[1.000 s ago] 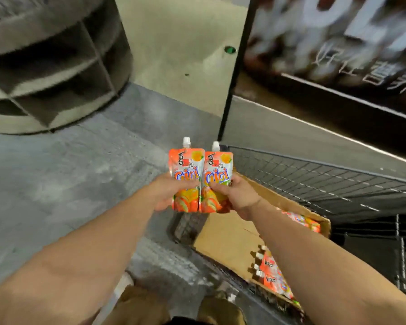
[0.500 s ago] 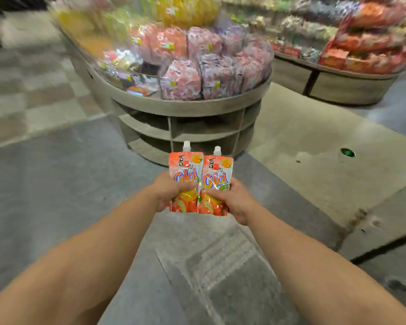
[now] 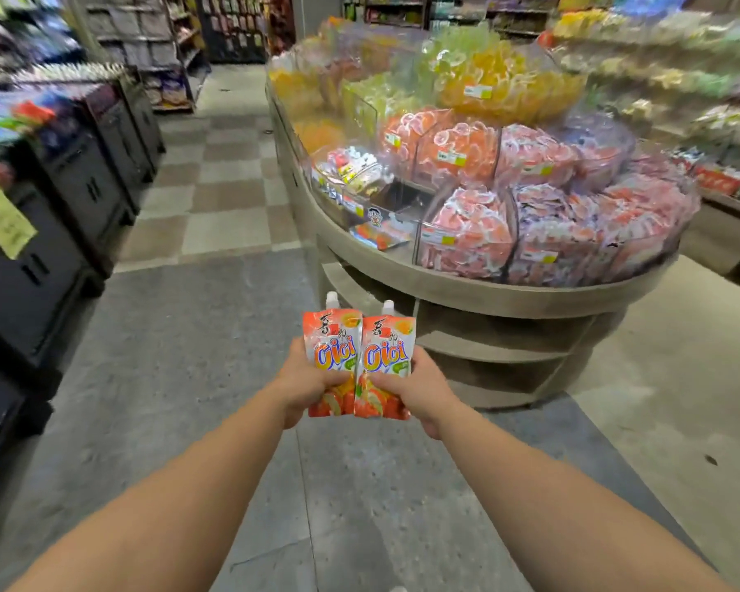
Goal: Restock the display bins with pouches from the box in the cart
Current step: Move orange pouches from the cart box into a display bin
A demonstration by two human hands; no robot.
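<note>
Two orange spouted pouches stand upright side by side in front of me. My left hand [image 3: 302,384] grips the left pouch [image 3: 332,348] by its lower half. My right hand [image 3: 415,393] grips the right pouch [image 3: 387,356] the same way. Both white caps point up. Ahead and to the right stands a round display stand [image 3: 488,288] with clear bins [image 3: 466,232] heaped with pink, orange and yellow packets. One low bin [image 3: 385,226] at its near left holds only a few packets. The cart and box are out of view.
Dark shelving units [image 3: 73,194] line the left side of the aisle. Grey floor [image 3: 180,356] lies between them and the stand, with checkered tiles [image 3: 223,181] further on. More shelves with goods [image 3: 680,79] run along the far right.
My view has swung from the cart and box up to the round display stand, which now looks nearer. Both hands still hold the two pouches together.
</note>
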